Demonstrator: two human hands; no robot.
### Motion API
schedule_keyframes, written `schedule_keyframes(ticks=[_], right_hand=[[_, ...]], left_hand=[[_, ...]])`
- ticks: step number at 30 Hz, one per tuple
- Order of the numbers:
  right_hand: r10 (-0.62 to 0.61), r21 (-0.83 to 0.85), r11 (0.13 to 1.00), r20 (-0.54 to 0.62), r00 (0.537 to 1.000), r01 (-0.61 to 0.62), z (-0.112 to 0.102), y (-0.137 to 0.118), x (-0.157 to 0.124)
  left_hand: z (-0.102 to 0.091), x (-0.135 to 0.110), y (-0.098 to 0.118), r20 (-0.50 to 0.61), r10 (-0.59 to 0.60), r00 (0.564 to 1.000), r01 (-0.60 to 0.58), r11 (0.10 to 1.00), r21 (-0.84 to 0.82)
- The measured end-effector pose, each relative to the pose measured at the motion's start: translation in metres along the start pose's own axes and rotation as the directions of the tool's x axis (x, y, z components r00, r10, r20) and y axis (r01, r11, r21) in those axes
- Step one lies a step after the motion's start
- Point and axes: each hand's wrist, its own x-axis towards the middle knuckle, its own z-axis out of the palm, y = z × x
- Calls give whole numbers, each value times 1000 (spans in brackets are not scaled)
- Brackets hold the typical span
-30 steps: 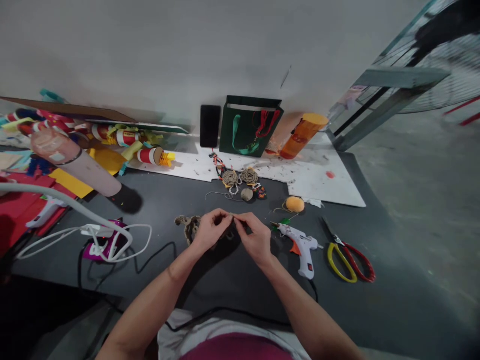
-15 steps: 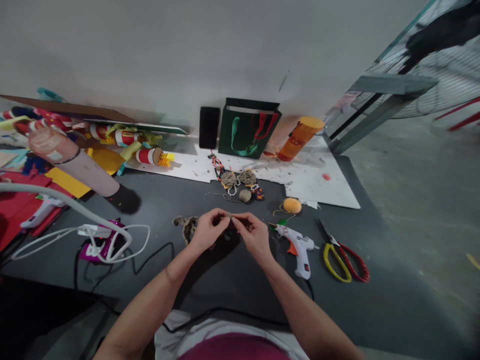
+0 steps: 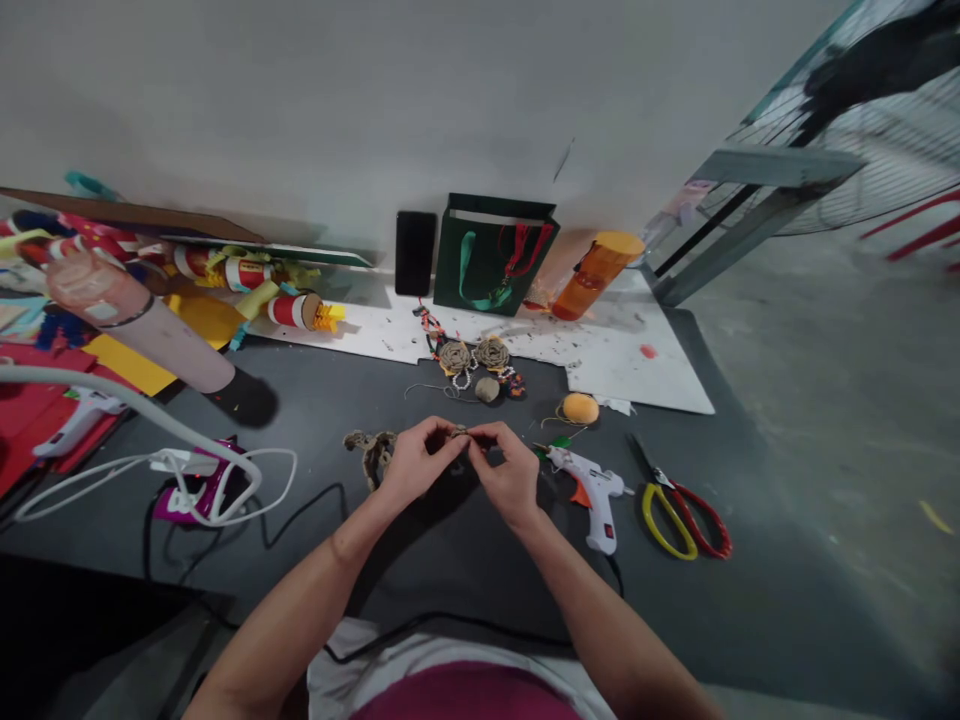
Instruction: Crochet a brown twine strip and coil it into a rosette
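White glue gun (image 3: 590, 497) beside red-yellow scissors (image 3: 677, 515), green paper bag (image 3: 495, 268) behind

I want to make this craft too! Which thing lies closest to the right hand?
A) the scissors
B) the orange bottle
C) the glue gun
C. The glue gun lies just beside the right hand, its nozzle pointing toward it, while the scissors lie farther out.
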Motion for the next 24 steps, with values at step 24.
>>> schedule_keyframes(ticks=[24], right_hand=[[4, 20, 1000, -17, 1000, -4, 2, 5, -1]], left_hand=[[-1, 0, 0, 6, -17, 1000, 18, 999, -34]])
